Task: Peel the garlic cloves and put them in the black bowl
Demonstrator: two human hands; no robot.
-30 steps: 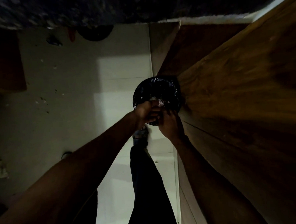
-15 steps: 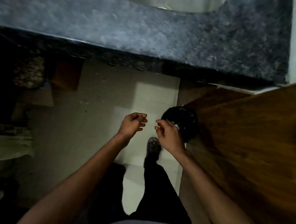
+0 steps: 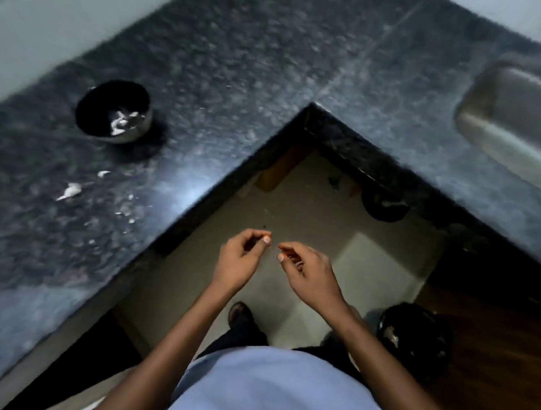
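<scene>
1. Garlic cloves (image 3: pixel 71 190) lie loose on countertop (image 3: pixel 270 63) at 9 o'clock of frame, w/ skin bits near; likely light, firm, papery, slippery skin. Best pinched at the ends.
2. Black bowl (image 3: pixel 113 112) at 10 o'clock, white pieces inside.
3. Left hand (image 3: pixel 240 258) & right hand (image 3: pixel 309 271) over floor, well apart from cloves; fingers loosely curled, thumb near forefinger. Pinching a scrap? Can't tell.

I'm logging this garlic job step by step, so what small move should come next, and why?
Probably reach the left hand to the pale garlic pieces on the counter: both hands look empty over the floor, right hand included, and the black bowl stands beyond them.
</scene>
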